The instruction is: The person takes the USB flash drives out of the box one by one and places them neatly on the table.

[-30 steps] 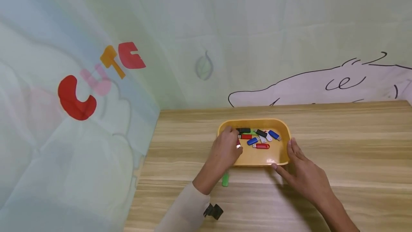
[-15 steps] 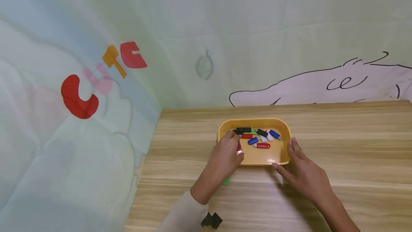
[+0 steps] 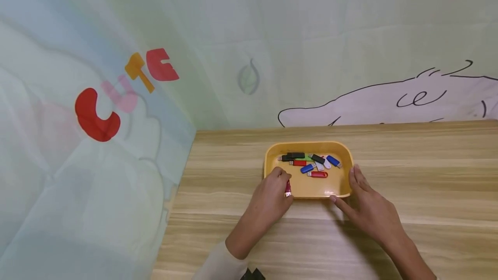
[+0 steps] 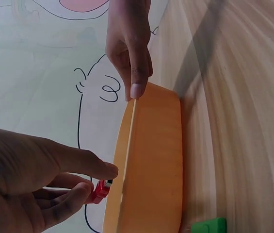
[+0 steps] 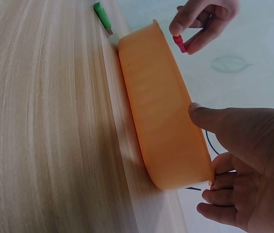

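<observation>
My left hand (image 3: 270, 195) pinches a red USB stick (image 3: 288, 188) between thumb and fingers, over the front left corner of a yellow plastic tray (image 3: 311, 190). In the left wrist view the stick's metal plug points toward the tray's rim. My right hand (image 3: 373, 208) grips the tray's front right corner, thumb on the near rim and fingers along the right side. Inside the tray, toward the back, lie several USB sticks: black ones (image 3: 295, 155), blue ones (image 3: 307, 168), a white one (image 3: 327, 163), partly hidden green, and red ones (image 3: 317, 175).
A green USB stick (image 5: 102, 16) lies on the wooden table (image 3: 408, 163) outside the tray's left front; the left hand hides it in the head view. Behind the table hangs a printed cloth (image 3: 311, 46), and another with coloured letters (image 3: 97, 118) on the left.
My left hand has drawn back from the tray's back left toward its front rim, holding the red USB stick, uncovering black sticks and covering the green one. The right hand stays at the corner.
</observation>
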`<state>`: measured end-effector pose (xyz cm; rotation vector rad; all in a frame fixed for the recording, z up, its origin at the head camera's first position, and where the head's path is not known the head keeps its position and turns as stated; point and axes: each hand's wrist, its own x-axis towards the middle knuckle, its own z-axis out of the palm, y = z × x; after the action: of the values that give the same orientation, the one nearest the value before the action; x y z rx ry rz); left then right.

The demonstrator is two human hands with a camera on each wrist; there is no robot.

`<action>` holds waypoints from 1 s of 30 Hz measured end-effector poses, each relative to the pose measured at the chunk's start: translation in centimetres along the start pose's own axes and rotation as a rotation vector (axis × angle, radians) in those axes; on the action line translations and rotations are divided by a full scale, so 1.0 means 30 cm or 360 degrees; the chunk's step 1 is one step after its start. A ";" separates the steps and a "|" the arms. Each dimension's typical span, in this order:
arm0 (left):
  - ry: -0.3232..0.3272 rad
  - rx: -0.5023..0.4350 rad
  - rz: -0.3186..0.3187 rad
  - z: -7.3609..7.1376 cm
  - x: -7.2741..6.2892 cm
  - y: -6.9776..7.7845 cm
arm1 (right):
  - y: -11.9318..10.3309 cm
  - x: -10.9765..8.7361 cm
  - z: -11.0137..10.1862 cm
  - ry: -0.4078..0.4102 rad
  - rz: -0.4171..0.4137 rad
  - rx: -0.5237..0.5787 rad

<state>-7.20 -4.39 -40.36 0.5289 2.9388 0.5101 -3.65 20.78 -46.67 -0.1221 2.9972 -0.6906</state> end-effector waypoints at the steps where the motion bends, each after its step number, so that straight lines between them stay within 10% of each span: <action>1: -0.0002 -0.0009 -0.0008 0.002 -0.005 -0.001 | 0.000 0.000 0.000 0.0001 -0.0001 -0.0004; 30: -0.0058 -0.0069 0.0094 0.028 -0.132 -0.011 | 0.001 0.001 0.000 -0.0018 0.0000 -0.0002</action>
<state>-3.46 -5.82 -41.07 0.6150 2.8782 0.5638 -3.69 20.81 -46.69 -0.1257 2.9870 -0.6858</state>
